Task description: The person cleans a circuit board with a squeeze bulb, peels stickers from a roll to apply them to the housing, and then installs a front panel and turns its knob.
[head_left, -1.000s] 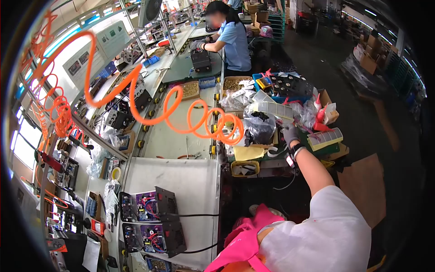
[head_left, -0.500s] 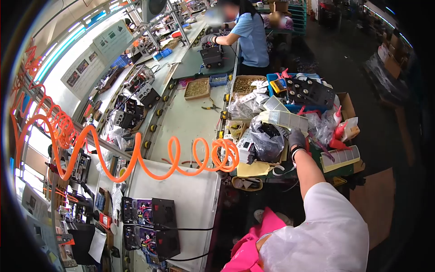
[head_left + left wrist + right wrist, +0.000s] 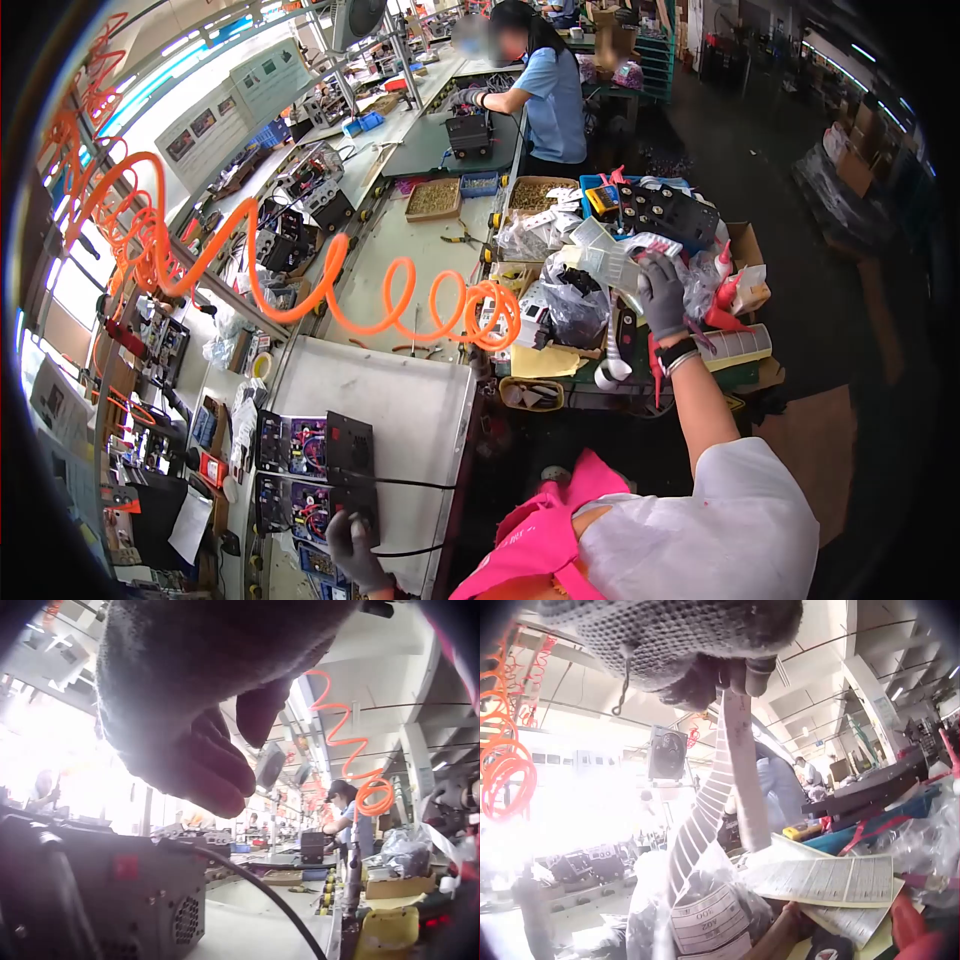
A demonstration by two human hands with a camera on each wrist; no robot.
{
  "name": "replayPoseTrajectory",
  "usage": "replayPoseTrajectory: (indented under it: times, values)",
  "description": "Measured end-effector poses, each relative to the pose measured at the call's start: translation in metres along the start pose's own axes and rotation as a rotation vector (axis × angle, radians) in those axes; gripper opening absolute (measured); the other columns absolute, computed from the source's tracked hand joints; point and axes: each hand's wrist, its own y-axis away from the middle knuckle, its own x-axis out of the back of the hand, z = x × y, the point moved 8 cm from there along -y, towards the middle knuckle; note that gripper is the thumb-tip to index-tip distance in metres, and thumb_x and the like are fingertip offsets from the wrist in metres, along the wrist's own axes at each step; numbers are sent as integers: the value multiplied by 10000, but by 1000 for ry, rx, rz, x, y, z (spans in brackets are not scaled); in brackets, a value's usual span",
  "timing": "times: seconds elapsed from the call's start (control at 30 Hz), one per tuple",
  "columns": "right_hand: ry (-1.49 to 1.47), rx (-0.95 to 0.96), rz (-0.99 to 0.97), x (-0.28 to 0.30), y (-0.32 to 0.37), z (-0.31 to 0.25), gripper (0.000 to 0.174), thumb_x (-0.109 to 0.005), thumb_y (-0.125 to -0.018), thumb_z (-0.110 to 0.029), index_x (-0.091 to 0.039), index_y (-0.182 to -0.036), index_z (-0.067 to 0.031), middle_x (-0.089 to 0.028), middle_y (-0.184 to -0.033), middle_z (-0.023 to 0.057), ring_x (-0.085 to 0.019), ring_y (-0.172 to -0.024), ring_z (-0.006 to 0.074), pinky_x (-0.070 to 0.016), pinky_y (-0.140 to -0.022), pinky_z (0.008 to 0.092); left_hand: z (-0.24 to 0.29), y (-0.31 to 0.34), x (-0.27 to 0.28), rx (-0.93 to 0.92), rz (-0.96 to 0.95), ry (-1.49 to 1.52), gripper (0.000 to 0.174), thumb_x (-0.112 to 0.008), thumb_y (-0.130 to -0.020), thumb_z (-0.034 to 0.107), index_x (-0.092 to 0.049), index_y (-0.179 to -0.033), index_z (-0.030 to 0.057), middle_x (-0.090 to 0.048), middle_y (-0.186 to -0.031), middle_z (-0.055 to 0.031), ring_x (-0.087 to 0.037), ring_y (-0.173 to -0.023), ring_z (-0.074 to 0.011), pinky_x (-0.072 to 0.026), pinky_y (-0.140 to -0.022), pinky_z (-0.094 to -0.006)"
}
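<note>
My right hand [image 3: 661, 297], in a grey glove, is raised over the cluttered side bench. Its fingertips pinch a curling strip of white labels [image 3: 711, 791], seen hanging down in the right wrist view. Below it lie printed label sheets [image 3: 821, 879] and a clear plastic bag [image 3: 575, 305] with dark parts in it. My left hand [image 3: 352, 550], also gloved, hovers near the open black device housings [image 3: 350, 450] on the white work surface. In the left wrist view its fingers [image 3: 214, 761] hang loosely bent, holding nothing, above a housing with a black cable.
An orange coiled hose [image 3: 340, 290] hangs across the conveyor line. Red squeeze bottles [image 3: 722, 300], a blue bin [image 3: 600, 185] and a tray of small brass parts [image 3: 540, 193] crowd the side bench. Another person [image 3: 550, 100] works farther up the line.
My left hand has come into view at the lower left by the housings. The right hand has lifted from among the bench items, and the head view has shifted.
</note>
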Motion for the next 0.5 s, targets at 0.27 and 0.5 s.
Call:
replayPoseTrajectory:
  times: [0.27,0.5]
  values:
    - [-828,-9,45,89,-47,-116,457,-499,-907,-353,-588,-628,-2,-581,-859,99,-565,-754,161,-435,-635,276,116,4,-103,-348,-291,-89,249,-616,-791,-14,-603,-1039,-30,-659,-940,-108,-640,-854,-168,-501,-784,-276]
    - [-1693,-31,-781,44,-19,-301,582,-493,-911,-477,-621,-617,8,-595,-725,111,-567,-725,172,-440,-659,286,183,43,-184,-439,-1154,186,716,-705,-751,485,-517,-1209,-33,-544,-1206,-158,-544,-1089,-261,-402,-939,-351]
